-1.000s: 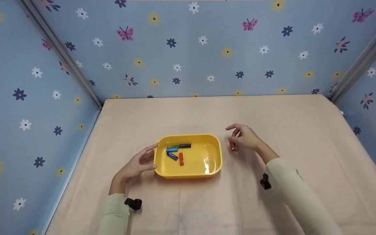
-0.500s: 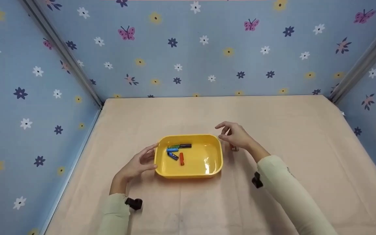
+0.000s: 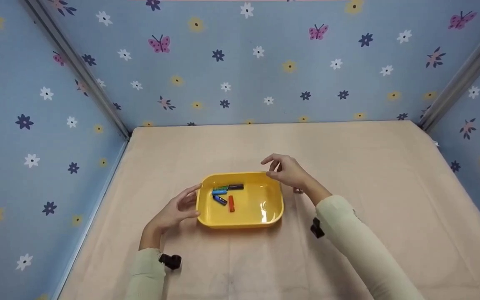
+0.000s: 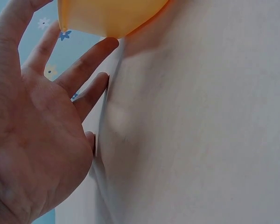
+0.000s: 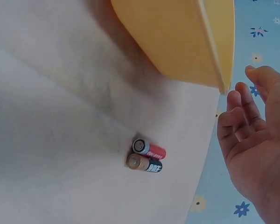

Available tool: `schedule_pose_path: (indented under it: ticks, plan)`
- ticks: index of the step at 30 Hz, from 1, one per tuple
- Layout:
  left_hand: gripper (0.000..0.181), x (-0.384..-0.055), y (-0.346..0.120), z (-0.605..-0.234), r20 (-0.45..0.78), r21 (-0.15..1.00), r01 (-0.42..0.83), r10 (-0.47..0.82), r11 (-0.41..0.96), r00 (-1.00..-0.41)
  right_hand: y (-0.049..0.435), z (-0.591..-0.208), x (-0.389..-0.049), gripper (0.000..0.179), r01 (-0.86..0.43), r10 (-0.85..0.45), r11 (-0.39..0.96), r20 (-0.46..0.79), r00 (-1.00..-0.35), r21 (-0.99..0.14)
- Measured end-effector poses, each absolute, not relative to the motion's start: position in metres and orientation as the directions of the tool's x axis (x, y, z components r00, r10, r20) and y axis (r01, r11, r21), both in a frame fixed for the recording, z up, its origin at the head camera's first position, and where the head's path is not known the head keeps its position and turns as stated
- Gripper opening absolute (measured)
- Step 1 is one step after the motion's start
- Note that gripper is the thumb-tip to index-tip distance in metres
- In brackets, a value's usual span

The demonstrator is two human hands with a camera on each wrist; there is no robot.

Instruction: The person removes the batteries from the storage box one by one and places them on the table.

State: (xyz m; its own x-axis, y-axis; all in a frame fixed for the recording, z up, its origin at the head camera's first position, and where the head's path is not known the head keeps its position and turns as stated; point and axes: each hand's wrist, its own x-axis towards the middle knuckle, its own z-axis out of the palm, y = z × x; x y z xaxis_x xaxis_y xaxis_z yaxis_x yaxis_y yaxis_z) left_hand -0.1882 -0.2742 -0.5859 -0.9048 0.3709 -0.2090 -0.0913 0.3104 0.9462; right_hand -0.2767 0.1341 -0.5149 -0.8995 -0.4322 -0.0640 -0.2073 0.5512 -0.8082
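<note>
A yellow plastic tray (image 3: 246, 214) stands on the cloth-covered table. Several batteries lie at its left: a green one, a light blue one (image 3: 219, 192), a dark one (image 3: 236, 187), a blue one (image 3: 220, 200) and an orange-red one (image 3: 231, 203). My left hand (image 3: 173, 213) spans the tray's left end, its spread fingers and thumb touching the wall. Above the tray's right rear corner is my right hand (image 3: 291, 171), fingers loosely bent and nothing visible between them. Right of the tray, a red battery (image 5: 151, 149) and a black-and-copper battery (image 5: 147, 164) lie side by side, mostly hidden in the head view.
A beige cloth (image 3: 181, 146) covers the table. Blue panels (image 3: 240, 79) with flowers and butterflies rise behind and at both sides, joined by grey metal posts (image 3: 77, 62). Small black cameras (image 3: 170, 261) are worn at both wrists.
My right hand has moved left, from over the two loose batteries to the tray's right rear corner. My left hand, the tray and its batteries have stayed put.
</note>
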Motion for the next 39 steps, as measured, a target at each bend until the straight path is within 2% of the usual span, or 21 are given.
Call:
schedule_pose_path:
  ticks: [6, 13, 23, 32, 39]
  plan:
    - [0.090, -0.189, -0.273, -0.586, -0.218, 0.944, -0.102, 0.362, 0.313, -0.906, 0.120, -0.512, -0.276, 0.031, -0.185, -0.439, 0.566, -0.103, -0.893, -0.803]
    - [0.090, -0.188, -0.273, -0.587, -0.194, 0.950, -0.074, 0.389, 0.303, -0.901, 0.100, -0.510, -0.275, 0.030, -0.243, -0.481, 0.560, -0.072, -0.874, -0.792]
    - [0.091, -0.186, -0.274, -0.589, -0.199, 0.951, -0.082, 0.387, 0.298, -0.900, 0.076, -0.499, -0.273, 0.031, -0.248, -0.524, 0.548, -0.097, -0.846, -0.799]
    - [0.090, -0.188, -0.273, -0.588, -0.206, 0.946, -0.086, 0.377, 0.313, -0.903, 0.071, -0.486, -0.278, 0.035, -0.283, -0.591, 0.588, -0.163, -0.790, -0.758]
    - [0.091, -0.188, -0.274, -0.586, -0.215, 0.944, -0.096, 0.368, 0.316, -0.904, 0.065, -0.488, -0.281, 0.038, -0.250, -0.604, 0.623, -0.254, -0.755, -0.741]
